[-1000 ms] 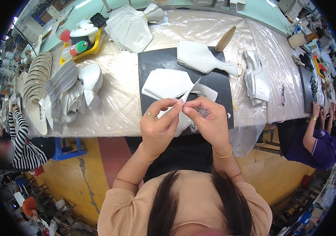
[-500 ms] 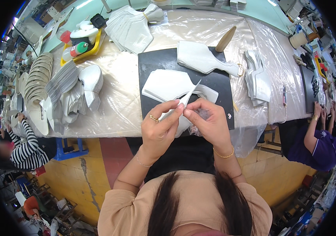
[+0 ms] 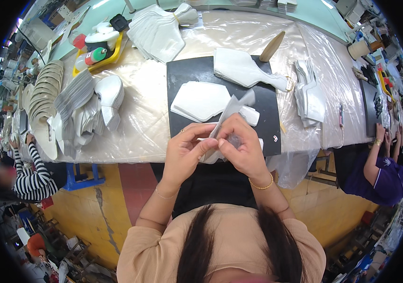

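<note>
Between my two hands a thin white cut piece [image 3: 232, 107] stands tilted up, its upper end blurred. My left hand [image 3: 188, 150] pinches its left side with thumb and fingers. My right hand [image 3: 242, 145] grips the same piece from the right, fingers curled over it. Just beyond my hands a stack of white cut pieces [image 3: 200, 101] lies on a black board [image 3: 182, 70]. A second stack of white pieces [image 3: 241, 68] lies farther back on the board, its narrow end pointing right. What material the pieces are, I cannot tell.
A wooden tool [image 3: 272, 46] stands behind the board. More white pieces [image 3: 310, 94] lie at right, near a slim pen-like tool [image 3: 341, 115]. At left are curved beige pieces [image 3: 46, 99] and a yellow tray [image 3: 112, 57] with bottles. Co-workers sit at both sides.
The white piece has been turned and raised, showing more of its face. My hands have shifted slightly nearer to me, and my right fingers have curled over the piece.
</note>
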Available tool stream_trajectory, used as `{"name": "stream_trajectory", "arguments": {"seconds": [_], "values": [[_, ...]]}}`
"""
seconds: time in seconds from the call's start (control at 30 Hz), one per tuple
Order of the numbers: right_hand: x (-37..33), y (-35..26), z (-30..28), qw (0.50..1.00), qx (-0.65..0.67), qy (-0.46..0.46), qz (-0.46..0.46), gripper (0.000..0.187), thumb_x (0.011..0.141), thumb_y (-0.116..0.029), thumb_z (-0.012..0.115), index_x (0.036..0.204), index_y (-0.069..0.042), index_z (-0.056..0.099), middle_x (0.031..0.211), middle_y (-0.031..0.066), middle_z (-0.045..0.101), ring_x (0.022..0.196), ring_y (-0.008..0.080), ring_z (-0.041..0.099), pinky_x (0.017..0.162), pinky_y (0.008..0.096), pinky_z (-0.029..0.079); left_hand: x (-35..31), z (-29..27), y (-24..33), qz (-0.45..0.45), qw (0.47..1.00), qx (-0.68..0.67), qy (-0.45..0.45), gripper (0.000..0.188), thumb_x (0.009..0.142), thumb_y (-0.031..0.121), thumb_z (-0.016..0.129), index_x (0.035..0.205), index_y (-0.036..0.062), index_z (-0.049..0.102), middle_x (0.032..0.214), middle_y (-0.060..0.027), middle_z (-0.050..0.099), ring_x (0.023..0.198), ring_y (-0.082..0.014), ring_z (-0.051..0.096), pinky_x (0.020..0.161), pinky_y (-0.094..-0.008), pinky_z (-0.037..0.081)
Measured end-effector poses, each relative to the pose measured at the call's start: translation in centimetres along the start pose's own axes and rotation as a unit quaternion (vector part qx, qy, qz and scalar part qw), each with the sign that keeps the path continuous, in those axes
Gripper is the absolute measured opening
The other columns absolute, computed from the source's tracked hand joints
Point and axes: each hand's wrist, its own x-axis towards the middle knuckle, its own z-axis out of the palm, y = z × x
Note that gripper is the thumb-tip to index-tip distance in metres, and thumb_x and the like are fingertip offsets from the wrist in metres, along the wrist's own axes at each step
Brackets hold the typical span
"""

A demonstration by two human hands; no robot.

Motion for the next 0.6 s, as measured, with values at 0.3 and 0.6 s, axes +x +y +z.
{"name": "stream_trajectory", "arguments": {"seconds": [0.3, 0.6], "values": [[-0.9, 1.5, -1.4, 0.972, 0.206, 0.093, 0.057, 0.002, 0.094, -0.003, 0.046, 0.092, -0.004, 0.045, 0.092, 0.0130, 0.062, 0.086, 0.0191, 0.060, 0.083, 0.0341, 0.050, 0.3, 0.0, -0.8, 0.051, 0.994, 0.070, 0.067, 0.021, 0.095, 0.005, 0.064, 0.112, -0.0077, 0.066, 0.095, -0.0092, 0.069, 0.082, -0.0150, 0.067, 0.069, -0.0270, 0.059], [-0.9, 0.7, -4.5, 0.983, 0.113, 0.038, 0.138, 0.023, 0.089, -0.020, 0.069, 0.091, -0.007, 0.051, 0.076, 0.0005, 0.053, 0.061, 0.0111, 0.045, 0.057, 0.0277, 0.039, 0.3, -1.7, 1.4, 0.137, 0.954, 0.258, 0.061, 0.015, 0.090, -0.002, 0.066, 0.104, -0.0034, 0.072, 0.086, -0.0081, 0.069, 0.068, -0.0107, 0.060, 0.059, -0.0229, 0.047]]}}
